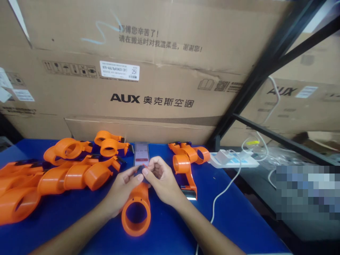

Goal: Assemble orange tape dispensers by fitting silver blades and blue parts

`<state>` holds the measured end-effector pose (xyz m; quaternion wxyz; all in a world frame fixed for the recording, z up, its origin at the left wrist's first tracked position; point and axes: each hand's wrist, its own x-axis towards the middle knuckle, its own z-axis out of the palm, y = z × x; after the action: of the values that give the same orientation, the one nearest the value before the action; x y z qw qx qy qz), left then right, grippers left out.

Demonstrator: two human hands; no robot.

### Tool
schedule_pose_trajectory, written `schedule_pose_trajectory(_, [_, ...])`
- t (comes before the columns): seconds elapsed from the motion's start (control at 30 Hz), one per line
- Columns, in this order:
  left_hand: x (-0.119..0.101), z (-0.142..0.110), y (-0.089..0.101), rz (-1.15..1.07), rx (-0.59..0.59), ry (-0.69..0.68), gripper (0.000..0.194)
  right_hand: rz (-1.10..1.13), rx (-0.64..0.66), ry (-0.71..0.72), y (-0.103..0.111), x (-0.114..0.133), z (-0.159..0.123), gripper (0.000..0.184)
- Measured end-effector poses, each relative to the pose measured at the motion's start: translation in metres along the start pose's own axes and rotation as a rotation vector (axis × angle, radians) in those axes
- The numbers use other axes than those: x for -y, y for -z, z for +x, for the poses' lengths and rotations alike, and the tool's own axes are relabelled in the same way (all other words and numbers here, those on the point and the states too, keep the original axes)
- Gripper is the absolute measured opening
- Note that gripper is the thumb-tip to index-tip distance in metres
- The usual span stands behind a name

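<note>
An orange tape dispenser (pixel 139 195) stands in front of me, its round hub opening facing my side of the table. Over its far end, my left hand (pixel 126 186) is closed, thumb and fingers pinching a small dark piece (pixel 139 170). From the other side, my right hand (pixel 162 180) is closed with its thumb pressed on the same dark piece. Whether that piece is fixed to the dispenser cannot be made out, because my fingers cover the spot. Just beyond my fingers a phone (pixel 141 153) with a lit screen leans upright.
Several orange tape dispensers (pixel 75 177) lie in rows at left; more dispensers (pixel 183 163) lie at right, one with a toothed blade. A white power strip (pixel 239 161) and cable (pixel 215 205) run along the right of the blue table (pixel 225 226). Behind stands a large carton (pixel 159 81).
</note>
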<state>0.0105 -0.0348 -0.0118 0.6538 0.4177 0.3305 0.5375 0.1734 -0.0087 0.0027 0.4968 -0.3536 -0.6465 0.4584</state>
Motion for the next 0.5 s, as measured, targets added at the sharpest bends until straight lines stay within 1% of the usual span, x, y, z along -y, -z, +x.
schedule_pose_trajectory(0.13, [0.0043,0.0001,-0.0002,-0.068,0.009,0.063,0.044,-0.022,-0.005,-0.043,0.0007,-0.0027,-0.0005,0.034])
schedule_pose_trajectory(0.23, [0.0042,-0.0015,-0.0025,-0.121,0.017,0.107,0.046,-0.092,0.025,-0.048,0.0036,-0.0049,-0.0002,0.034])
schedule_pose_trajectory(0.37, [-0.0011,-0.0025,-0.0057,-0.078,-0.008,0.076,0.045,-0.134,0.059,-0.011,0.0066,-0.0048,0.0007,0.036])
schedule_pose_trajectory(0.5, [-0.0037,-0.0025,-0.0063,-0.043,0.003,0.041,0.044,-0.113,0.053,0.001,0.0066,-0.0039,0.0011,0.031])
